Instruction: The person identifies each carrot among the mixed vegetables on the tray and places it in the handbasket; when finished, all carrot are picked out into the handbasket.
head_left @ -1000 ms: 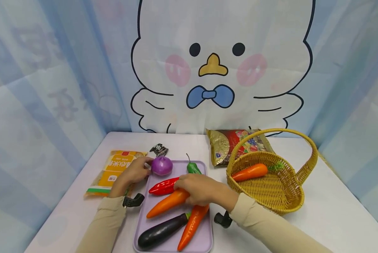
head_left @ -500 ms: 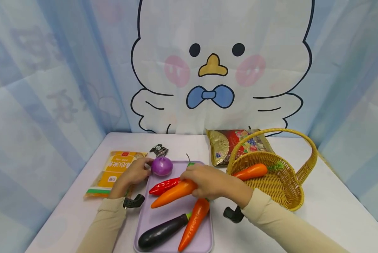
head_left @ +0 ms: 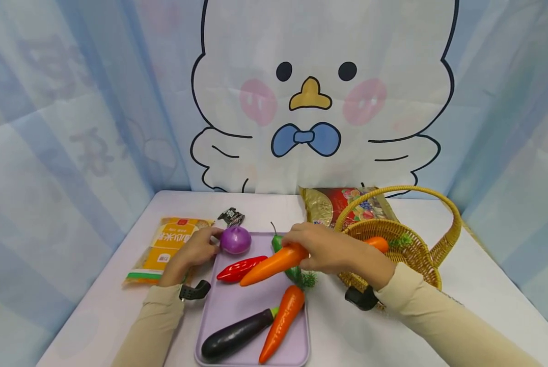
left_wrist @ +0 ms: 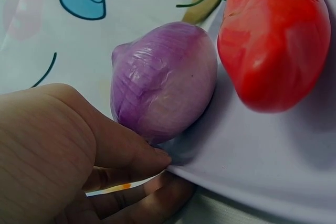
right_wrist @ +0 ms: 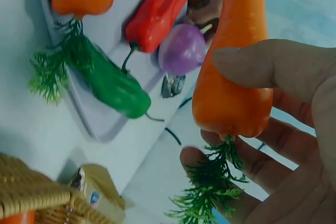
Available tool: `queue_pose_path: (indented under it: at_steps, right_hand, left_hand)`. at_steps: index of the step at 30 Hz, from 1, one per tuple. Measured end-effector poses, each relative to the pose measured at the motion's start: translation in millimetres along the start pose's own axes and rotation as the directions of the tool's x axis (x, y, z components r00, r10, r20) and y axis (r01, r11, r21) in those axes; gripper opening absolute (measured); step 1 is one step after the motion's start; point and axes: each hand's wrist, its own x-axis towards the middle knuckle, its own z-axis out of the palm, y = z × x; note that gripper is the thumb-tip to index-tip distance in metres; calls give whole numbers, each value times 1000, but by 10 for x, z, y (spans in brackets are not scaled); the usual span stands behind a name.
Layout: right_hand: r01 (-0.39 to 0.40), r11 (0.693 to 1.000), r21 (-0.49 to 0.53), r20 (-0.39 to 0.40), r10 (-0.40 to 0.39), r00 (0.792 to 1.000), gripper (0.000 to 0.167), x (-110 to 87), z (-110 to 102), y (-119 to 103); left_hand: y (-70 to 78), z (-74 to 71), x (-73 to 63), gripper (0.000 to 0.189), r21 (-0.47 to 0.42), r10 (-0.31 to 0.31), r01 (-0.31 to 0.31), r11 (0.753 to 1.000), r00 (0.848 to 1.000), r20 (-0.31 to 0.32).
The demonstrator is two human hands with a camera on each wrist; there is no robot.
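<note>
On the white table (head_left: 343, 342) lies a lilac tray (head_left: 251, 316); the left hand (head_left: 199, 248) pinches its rim, the right hand (head_left: 322, 247) grips an orange carrot (head_left: 272, 266) by its thick end above the tray, and a purple onion (head_left: 236, 240) sits in one corner just beside the left hand, contact hard to tell

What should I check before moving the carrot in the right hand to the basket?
1. Right hand grips the held carrot: ok, thumb pressed on it.
2. Carrot tip clear of the red pepper: cannot tell, they overlap in the head view.
3. Left hand steadies the tray: ok, pinching its edge beside the onion.
4. Room in the basket: ok, bare weave shows near its one visible carrot.
5. Basket opening unobstructed: not ok, the handle arches over it.
</note>
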Motion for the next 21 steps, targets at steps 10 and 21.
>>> queue_pose_path:
  at_steps: [10, 21]
  right_hand:
    - [-81, 994, 74, -1, 81, 997, 39, -178, -169, 131]
    - [-106, 989, 105, -64, 114, 991, 40, -474, -254, 351]
  left_hand:
    - [6, -3, 2, 50, -5, -14, 14, 1000, 1000, -4]
    - [19, -14, -2, 50, 15, 14, -14, 1000, 1000, -3]
